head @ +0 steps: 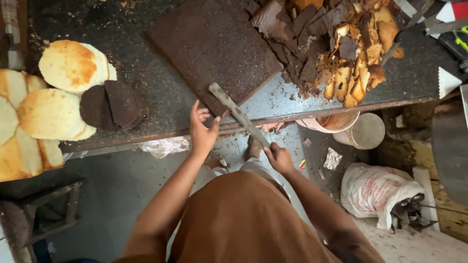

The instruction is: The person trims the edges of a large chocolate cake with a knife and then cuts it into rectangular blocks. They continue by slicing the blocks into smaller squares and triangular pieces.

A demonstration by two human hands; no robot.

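My right hand [279, 157] grips the handle end of a long flat metal knife [236, 112], whose blade reaches up and left over the table edge onto a dark brown slab of cake [212, 44]. My left hand [201, 127] hovers at the table's front edge, fingers apart and holding nothing, just left of the blade. The slab lies on a crumb-covered dark worktable [161, 97].
Round pale sponge cakes [72, 65] and dark round cake layers [113, 103] sit at the left. A heap of brown and golden cake trimmings [336, 44] lies at the upper right. Below the table are buckets [366, 130], a white sack [378, 191] and crumpled foil [165, 146].
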